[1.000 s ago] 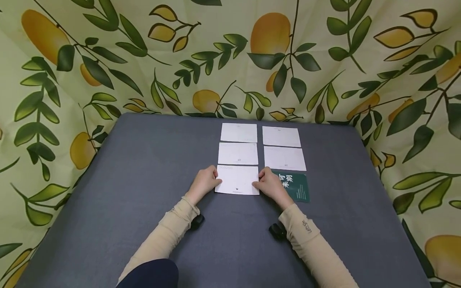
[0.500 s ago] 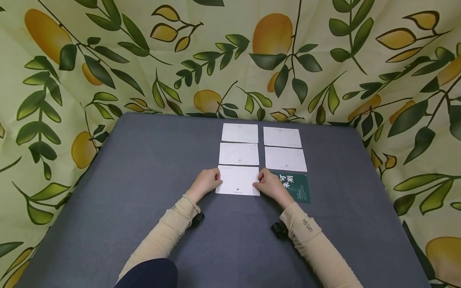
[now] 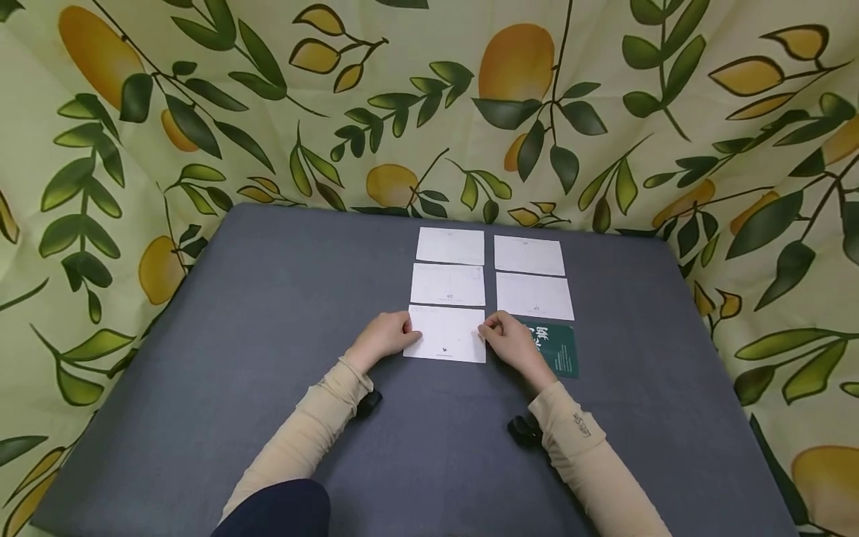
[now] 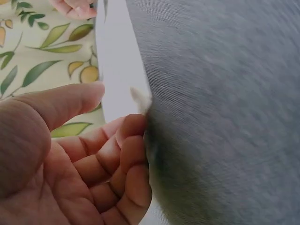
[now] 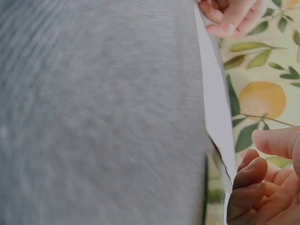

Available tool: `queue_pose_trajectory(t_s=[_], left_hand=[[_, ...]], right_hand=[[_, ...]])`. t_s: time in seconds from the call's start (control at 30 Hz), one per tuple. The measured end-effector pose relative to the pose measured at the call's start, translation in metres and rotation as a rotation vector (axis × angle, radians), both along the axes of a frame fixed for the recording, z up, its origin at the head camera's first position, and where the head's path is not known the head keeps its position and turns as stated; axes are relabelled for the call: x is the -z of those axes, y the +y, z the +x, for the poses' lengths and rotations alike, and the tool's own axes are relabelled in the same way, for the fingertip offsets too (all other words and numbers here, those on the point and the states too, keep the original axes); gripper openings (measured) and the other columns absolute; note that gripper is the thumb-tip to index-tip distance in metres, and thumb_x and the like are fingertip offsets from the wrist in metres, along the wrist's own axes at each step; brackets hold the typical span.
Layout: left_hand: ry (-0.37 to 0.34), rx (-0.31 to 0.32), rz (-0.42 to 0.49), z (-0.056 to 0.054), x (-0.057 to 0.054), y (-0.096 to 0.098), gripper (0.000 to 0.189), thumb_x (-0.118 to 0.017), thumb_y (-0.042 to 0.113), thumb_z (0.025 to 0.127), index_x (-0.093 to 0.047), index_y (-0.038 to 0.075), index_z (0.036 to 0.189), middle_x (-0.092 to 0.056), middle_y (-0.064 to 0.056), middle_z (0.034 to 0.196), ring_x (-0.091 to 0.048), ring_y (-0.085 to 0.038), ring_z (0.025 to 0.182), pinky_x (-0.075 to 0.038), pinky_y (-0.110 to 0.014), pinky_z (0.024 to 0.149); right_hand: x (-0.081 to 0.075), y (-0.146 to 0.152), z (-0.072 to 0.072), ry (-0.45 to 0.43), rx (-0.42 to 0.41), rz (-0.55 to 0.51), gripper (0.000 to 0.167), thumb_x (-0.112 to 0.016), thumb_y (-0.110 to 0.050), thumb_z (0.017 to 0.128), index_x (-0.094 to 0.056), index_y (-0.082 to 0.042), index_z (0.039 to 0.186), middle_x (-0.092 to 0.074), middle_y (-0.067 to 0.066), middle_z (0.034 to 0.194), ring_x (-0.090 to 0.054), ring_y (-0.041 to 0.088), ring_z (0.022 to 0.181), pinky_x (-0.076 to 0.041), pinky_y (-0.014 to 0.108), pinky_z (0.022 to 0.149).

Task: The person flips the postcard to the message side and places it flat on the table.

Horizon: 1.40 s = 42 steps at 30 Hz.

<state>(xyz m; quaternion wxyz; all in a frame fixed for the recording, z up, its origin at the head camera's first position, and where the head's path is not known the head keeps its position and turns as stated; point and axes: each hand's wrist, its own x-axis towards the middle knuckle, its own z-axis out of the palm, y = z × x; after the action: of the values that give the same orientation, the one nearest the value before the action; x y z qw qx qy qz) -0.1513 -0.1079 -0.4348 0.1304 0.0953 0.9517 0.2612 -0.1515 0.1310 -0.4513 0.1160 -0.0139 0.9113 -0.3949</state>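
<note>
Both hands are at the short edges of the nearest white postcard (image 3: pixel 446 344), which lies face down with a small dark print near its front edge. My left hand (image 3: pixel 384 337) is at its left edge. In the left wrist view the thumb (image 4: pixel 89 99) stands apart from the bent fingers (image 4: pixel 133 147), which touch the postcard's corner. My right hand (image 3: pixel 511 341) is at the right edge, its thumb (image 5: pixel 272 142) raised off the loosely bent fingers (image 5: pixel 248 183). Under the right hand, partly hidden, a green postcard (image 3: pixel 560 350) with white characters lies on the table.
Behind lie further white postcards in two columns: two on the left (image 3: pixel 448 284) and two on the right (image 3: pixel 535 296). The grey cloth-covered table (image 3: pixel 302 283) extends around them. A curtain (image 3: pixel 429 89) printed with fruit and leaves hangs along the far side.
The fingers have loosened from the nearest postcard's edges. The left thumb has shifted slightly inward over it and the right hand has turned a little. The postcards keep their layout.
</note>
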Motion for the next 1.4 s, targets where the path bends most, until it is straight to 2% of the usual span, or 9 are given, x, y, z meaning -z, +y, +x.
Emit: queue_pose_trajectory(t_s=[0.17, 0.33, 0.47, 0.63, 0.7, 0.8, 1.0, 1.2, 1.4], left_hand=[[-0.002, 0.012, 0.015, 0.008, -0.006, 0.012, 0.024, -0.059, 0.029, 0.089, -0.061, 0.009, 0.077, -0.042, 0.005, 0.055, -0.041, -0.010, 0.051, -0.030, -0.021, 0.047], [0.011, 0.071, 0.136, 0.014, -0.006, 0.033, 0.025, -0.057, 0.030, 0.091, -0.064, 0.006, 0.095, -0.051, 0.003, 0.059, -0.043, -0.009, 0.052, -0.035, -0.020, 0.049], [-0.014, 0.108, 0.272, 0.018, -0.008, 0.054, 0.034, -0.055, 0.029, 0.093, -0.060, 0.002, 0.113, -0.066, -0.006, 0.082, -0.056, -0.014, 0.066, -0.044, -0.023, 0.059], [-0.157, 0.146, 0.460, 0.025, -0.007, 0.082, 0.045, -0.048, 0.032, 0.097, -0.049, 0.002, 0.131, -0.062, -0.013, 0.117, -0.062, -0.024, 0.103, -0.051, -0.032, 0.082], [-0.232, 0.140, 0.523, 0.028, -0.007, 0.092, 0.049, -0.043, 0.035, 0.099, -0.043, 0.003, 0.137, -0.057, -0.015, 0.128, -0.057, -0.027, 0.115, -0.049, -0.037, 0.092], [-0.333, 0.103, 0.617, 0.030, -0.006, 0.105, 0.059, -0.027, 0.045, 0.100, -0.033, 0.004, 0.144, -0.044, -0.018, 0.142, -0.046, -0.030, 0.130, -0.041, -0.043, 0.105], [-0.523, 0.058, 0.923, 0.026, -0.004, 0.118, 0.079, 0.005, 0.057, 0.094, -0.009, 0.001, 0.149, -0.010, -0.023, 0.155, -0.013, -0.034, 0.144, -0.021, -0.045, 0.116], [-0.588, 0.000, 1.034, 0.023, 0.000, 0.125, 0.081, 0.008, 0.058, 0.092, 0.000, 0.001, 0.149, 0.001, -0.022, 0.156, -0.001, -0.036, 0.145, -0.014, -0.049, 0.117], [-0.613, -0.065, 1.092, 0.021, 0.003, 0.126, 0.083, 0.005, 0.061, 0.092, -0.003, 0.002, 0.149, -0.002, -0.026, 0.155, -0.004, -0.037, 0.144, -0.015, -0.047, 0.117]], right_hand=[[-0.004, 0.019, 0.004, 0.012, 0.011, -0.021, 0.024, -0.058, -0.029, 0.092, -0.060, -0.006, 0.099, -0.042, -0.002, 0.061, -0.040, 0.014, 0.052, -0.034, 0.026, 0.051], [-0.009, 0.043, 0.011, -0.007, 0.033, -0.001, 0.029, -0.055, -0.031, 0.093, -0.059, -0.004, 0.104, -0.046, -0.001, 0.063, -0.041, 0.014, 0.054, -0.036, 0.026, 0.052], [-0.016, 0.061, 0.017, -0.010, 0.097, 0.023, 0.037, -0.054, -0.034, 0.093, -0.057, -0.003, 0.113, -0.052, 0.006, 0.076, -0.045, 0.016, 0.064, -0.036, 0.026, 0.058], [-0.023, 0.080, 0.026, -0.056, 0.168, 0.024, 0.056, -0.051, -0.039, 0.094, -0.043, 0.001, 0.132, -0.053, 0.022, 0.115, -0.052, 0.030, 0.094, -0.045, 0.036, 0.073], [-0.024, 0.087, 0.029, -0.078, 0.178, 0.004, 0.063, -0.050, -0.040, 0.094, -0.035, 0.003, 0.137, -0.045, 0.027, 0.129, -0.047, 0.037, 0.109, -0.044, 0.046, 0.085], [-0.024, 0.095, 0.034, -0.095, 0.187, -0.022, 0.072, -0.049, -0.043, 0.094, -0.025, 0.005, 0.142, -0.032, 0.033, 0.140, -0.036, 0.045, 0.124, -0.036, 0.058, 0.098], [-0.020, 0.104, 0.041, -0.158, 0.234, -0.010, 0.090, -0.049, -0.051, 0.091, -0.007, 0.006, 0.146, -0.018, 0.035, 0.147, -0.025, 0.049, 0.134, -0.028, 0.061, 0.107], [-0.019, 0.106, 0.045, -0.250, 0.232, -0.075, 0.093, -0.047, -0.049, 0.093, 0.008, 0.004, 0.147, -0.007, 0.036, 0.149, -0.016, 0.050, 0.138, -0.024, 0.060, 0.110], [-0.020, 0.102, 0.048, -0.254, 0.223, -0.157, 0.091, -0.045, -0.048, 0.095, 0.010, 0.003, 0.147, -0.006, 0.036, 0.150, -0.015, 0.049, 0.138, -0.025, 0.061, 0.109]])
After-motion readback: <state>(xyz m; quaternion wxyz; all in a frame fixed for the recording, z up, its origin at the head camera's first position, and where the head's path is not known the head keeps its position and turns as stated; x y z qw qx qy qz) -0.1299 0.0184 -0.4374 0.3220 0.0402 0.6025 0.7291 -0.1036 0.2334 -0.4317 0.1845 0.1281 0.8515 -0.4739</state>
